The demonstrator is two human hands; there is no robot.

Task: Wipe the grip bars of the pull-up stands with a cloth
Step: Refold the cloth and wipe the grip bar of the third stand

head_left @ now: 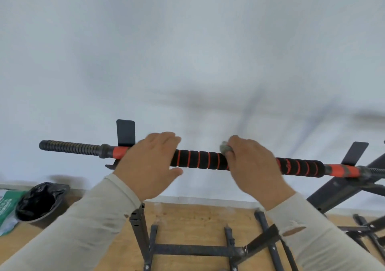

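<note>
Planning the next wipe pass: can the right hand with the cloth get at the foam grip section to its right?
Probably yes. The right hand holding the cloth sits on the bar, and the foam grip section beside it is bare, nothing between.

Both arms wear long, close-fitting beige sleeves (100,214) reaching the wrists; the right sleeve (325,235) has a torn hole, with small smudges on the left.
</note>
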